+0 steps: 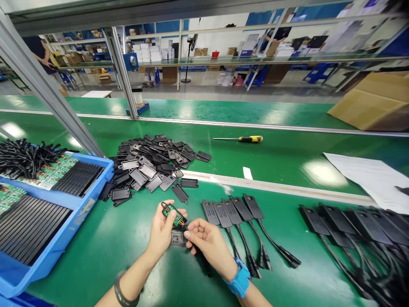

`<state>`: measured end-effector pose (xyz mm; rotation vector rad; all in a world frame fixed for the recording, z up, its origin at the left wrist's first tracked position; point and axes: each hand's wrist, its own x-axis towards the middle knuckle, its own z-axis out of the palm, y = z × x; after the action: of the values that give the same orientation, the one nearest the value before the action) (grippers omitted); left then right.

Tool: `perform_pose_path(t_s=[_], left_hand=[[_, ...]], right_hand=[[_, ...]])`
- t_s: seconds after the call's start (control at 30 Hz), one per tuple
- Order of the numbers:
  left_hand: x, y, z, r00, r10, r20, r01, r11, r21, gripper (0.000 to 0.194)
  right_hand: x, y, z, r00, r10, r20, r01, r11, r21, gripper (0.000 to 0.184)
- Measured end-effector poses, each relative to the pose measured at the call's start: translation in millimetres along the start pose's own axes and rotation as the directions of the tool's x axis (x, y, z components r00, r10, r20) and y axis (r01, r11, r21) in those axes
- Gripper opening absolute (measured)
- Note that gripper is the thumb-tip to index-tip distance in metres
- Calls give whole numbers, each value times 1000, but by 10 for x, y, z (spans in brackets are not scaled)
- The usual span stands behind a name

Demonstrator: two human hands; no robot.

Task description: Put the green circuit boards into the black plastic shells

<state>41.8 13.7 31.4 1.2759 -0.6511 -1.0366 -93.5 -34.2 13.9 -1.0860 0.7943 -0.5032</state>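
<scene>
My left hand [163, 228] is closed around a small black plastic case with a green circuit board [174, 215] lying in it, face up. Coloured wires run from the board's lower end into a black cable. My right hand [204, 238] pinches that black cable [204, 262] close to the case, and the rest hangs below the fingers. Under the hands, a black case cover [177, 239] lies on the green bench. Just right of my right hand, several closed black controllers [223, 213] with cables lie in a row.
A heap of black case parts [147, 166] lies beyond my left hand. At left stands a blue bin [79, 217] holding circuit boards and black pieces. Finished-looking controllers [361, 226] crowd the right. Farther back are a screwdriver [251, 139], paper sheets [361, 175] and a cardboard box [373, 100].
</scene>
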Motion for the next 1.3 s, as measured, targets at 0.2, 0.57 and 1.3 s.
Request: perform_pose_path(t_s=[0.2, 0.57, 1.3], left_hand=[[-38, -14, 17, 999, 44, -4, -44, 998, 33, 36], [-36, 12, 41, 991, -132, -3, 126, 952, -278, 39], [-182, 29, 102, 992, 94, -82, -91, 995, 38, 27]], right_hand=[[-18, 14, -6, 999, -42, -12, 38, 975, -217, 40], [-50, 28, 27, 954, -292, -65, 238, 874, -424, 31], [4, -19, 33, 960, -265, -93, 191, 861, -471, 35]])
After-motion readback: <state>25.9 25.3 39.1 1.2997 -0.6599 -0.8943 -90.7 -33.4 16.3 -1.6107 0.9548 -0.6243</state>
